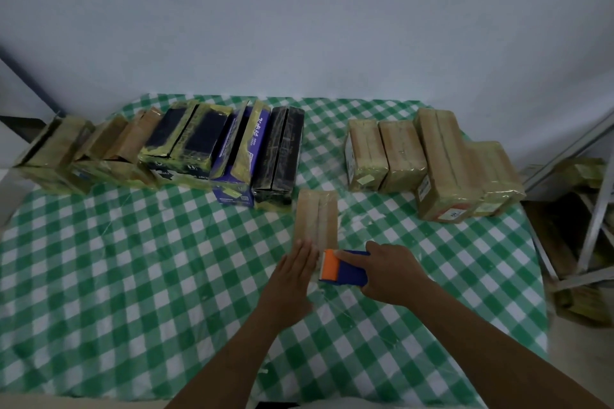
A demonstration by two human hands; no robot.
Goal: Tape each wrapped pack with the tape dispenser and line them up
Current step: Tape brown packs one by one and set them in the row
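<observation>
Two hands work on a tan paper-wrapped pack (317, 219) on a green-and-white checked tablecloth (133, 276).
The left hand (294, 279) lies flat, its straight fingers (304, 251) resting on the pack's near end. Just right of them, the right hand (390, 271) grips a blue plastic tape dispenser with an orange front (349, 271). Beyond the fingertips, a row of taped boxes (199, 146) stands to the left and a cluster of tan packs (442, 159) to the right.

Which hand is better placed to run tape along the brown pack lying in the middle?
Right. The right hand grips the tape dispenser, its orange end at the near end of the brown pack. The left hand lies flat beside it on the pack, fingers straight, holding no tool.
</observation>
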